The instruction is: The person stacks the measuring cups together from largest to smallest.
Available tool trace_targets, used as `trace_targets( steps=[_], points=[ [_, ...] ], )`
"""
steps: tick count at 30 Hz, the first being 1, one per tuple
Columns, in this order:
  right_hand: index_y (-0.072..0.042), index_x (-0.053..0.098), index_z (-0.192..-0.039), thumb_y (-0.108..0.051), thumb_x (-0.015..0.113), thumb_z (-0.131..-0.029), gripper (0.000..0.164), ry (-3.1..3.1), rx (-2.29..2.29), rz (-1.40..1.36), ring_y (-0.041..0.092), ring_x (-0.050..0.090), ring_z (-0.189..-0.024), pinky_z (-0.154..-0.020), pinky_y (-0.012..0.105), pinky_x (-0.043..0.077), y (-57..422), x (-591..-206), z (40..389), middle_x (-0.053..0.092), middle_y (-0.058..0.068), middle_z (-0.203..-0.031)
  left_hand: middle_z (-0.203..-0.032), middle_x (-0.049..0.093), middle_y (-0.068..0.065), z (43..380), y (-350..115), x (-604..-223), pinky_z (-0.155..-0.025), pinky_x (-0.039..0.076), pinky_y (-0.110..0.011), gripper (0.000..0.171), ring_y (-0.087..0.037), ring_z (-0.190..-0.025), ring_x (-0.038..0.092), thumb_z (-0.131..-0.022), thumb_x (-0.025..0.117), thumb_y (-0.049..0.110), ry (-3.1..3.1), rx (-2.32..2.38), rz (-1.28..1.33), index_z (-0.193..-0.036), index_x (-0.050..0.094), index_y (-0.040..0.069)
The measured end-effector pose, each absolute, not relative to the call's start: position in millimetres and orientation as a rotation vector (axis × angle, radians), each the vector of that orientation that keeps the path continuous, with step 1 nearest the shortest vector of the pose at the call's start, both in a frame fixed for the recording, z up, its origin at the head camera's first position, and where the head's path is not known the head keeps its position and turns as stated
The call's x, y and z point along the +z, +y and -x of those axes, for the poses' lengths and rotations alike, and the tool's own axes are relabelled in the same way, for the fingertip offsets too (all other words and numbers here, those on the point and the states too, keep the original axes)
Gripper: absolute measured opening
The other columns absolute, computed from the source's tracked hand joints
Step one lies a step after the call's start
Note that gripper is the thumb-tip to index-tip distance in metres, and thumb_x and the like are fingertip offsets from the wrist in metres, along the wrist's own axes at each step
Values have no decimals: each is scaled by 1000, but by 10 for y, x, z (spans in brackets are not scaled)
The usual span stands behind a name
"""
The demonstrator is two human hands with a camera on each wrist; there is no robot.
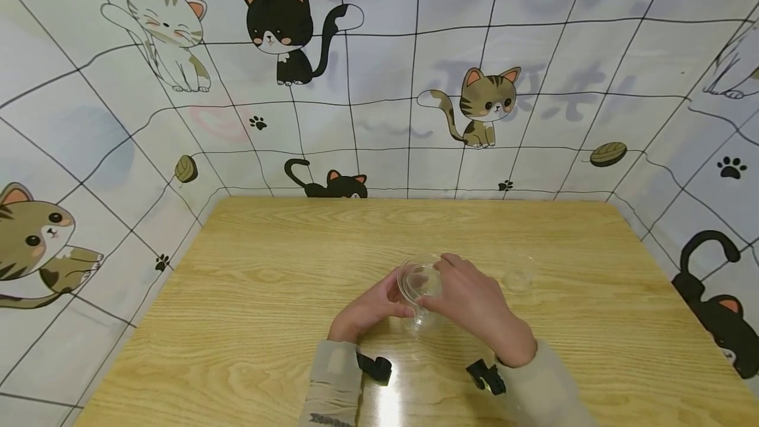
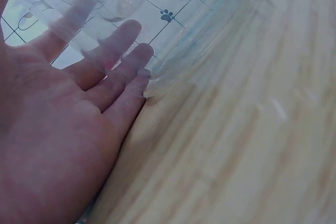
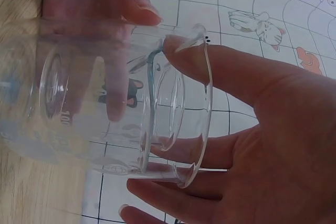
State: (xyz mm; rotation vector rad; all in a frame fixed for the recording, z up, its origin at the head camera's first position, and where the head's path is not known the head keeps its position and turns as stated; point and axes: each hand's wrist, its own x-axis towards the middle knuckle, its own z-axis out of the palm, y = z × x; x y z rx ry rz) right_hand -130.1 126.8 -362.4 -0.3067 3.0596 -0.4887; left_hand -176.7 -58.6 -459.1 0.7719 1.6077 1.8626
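Closest in, on the wearer's side of the beaker (image 3: 97,132), two black straps (image 1: 375,369) lie at the wrists, with pale sleeves (image 1: 333,381) behind them. Now up to the hands! On the beaker's left, the left hand (image 1: 369,308) cups it low down, thumb on the wearer's side, fingers seen through the clear wall: a loose, wide grip, and how hard it presses I can't tell. Over to the beaker's right, and there's the right hand (image 1: 474,302), high up at the mouth, its grip narrower, thumb and fingers pinching a flared clear piece (image 3: 181,116). And here's the relation that matters: the piece sits right at the beaker's mouth, its round rim facing up, roughly in line with the beaker's upright long axis. Right hand nearer the mouth, left hand nearer the foot! Whether the piece is fully seated, the see-through walls won't let me say. The beaker itself stands at the counter (image 1: 267,269), its foot blurred by reflections. Further off, beyond the right hand and apart from the beaker, a faint clear object (image 1: 518,275) lies. Farthest of all, behind the beaker, the cat-print backdrop (image 1: 385,84)!
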Motion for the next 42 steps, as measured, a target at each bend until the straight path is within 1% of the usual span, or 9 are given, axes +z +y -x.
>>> trace_targets(
  steps=[5,10,15,22,24,32,34,38,42],
  points=[
    [-4,58,-113,-50,71,-66,67,3057,-491,303,28,50,-107,-64,45,49,1267,-3634,1301,48,12,-125,-140,32,-15,1790,-582,-4646,-102,25,-37,84,-27,-130,24,-78,69,14,1616,1857,-771,-143,16,13],
    [-4,58,-112,-50,71,-65,67,3062,-484,306,26,52,-104,-62,42,49,1267,-3646,1306,49,10,-123,-139,34,-10,1842,-577,-4772,-103,24,-38,83,-23,-130,26,-78,69,12,1619,1859,-760,-143,17,17],
    [-5,58,-112,-51,71,-65,66,3061,-495,305,25,53,-100,-59,41,49,1270,-3667,1312,50,9,-121,-139,36,-4,1870,-579,-4836,-104,21,-38,88,-17,-130,26,-76,71,16,1632,1847,-751,-143,14,19],
    [-5,56,-114,-49,70,-67,66,3038,-558,301,25,54,-101,-64,45,48,1278,-3694,1327,49,9,-123,-137,39,1,1873,-575,-4849,-104,21,-39,86,-13,-129,27,-77,70,13,1650,1861,-737,-143,15,19],
    [-5,56,-114,-49,70,-67,66,3029,-577,292,25,54,-99,-64,44,48,1281,-3703,1330,50,9,-122,-137,39,1,1876,-573,-4856,-104,21,-38,86,-12,-129,26,-77,70,12,1649,1860,-739,-143,15,19],
    [-5,55,-115,-48,70,-67,66,2989,-616,258,21,56,-88,-61,40,47,1290,-3709,1346,52,8,-117,-139,36,-2,1876,-574,-4836,-104,22,-37,83,-14,-130,26,-77,69,9,1633,1843,-747,-143,18,21],
    [-5,54,-115,-49,70,-67,67,2976,-619,255,21,56,-88,-61,40,47,1291,-3707,1351,52,8,-117,-139,36,-4,1854,-577,-4788,-104,22,-37,83,-15,-130,26,-77,69,10,1634,1846,-749,-142,19,20],
    [-6,54,-116,-50,69,-67,68,2956,-622,248,21,55,-92,-63,42,47,1291,-3696,1356,51,8,-119,-138,37,-7,1801,-578,-4674,-103,23,-39,82,-17,-129,27,-78,69,11,1635,1852,-759,-142,18,15],
    [-6,54,-116,-50,70,-67,68,2956,-630,252,20,54,-92,-62,42,47,1289,-3698,1360,51,6,-118,-138,37,-8,1782,-583,-4637,-104,22,-39,83,-16,-129,27,-78,69,12,1638,1849,-753,-143,17,14]
  ],
)
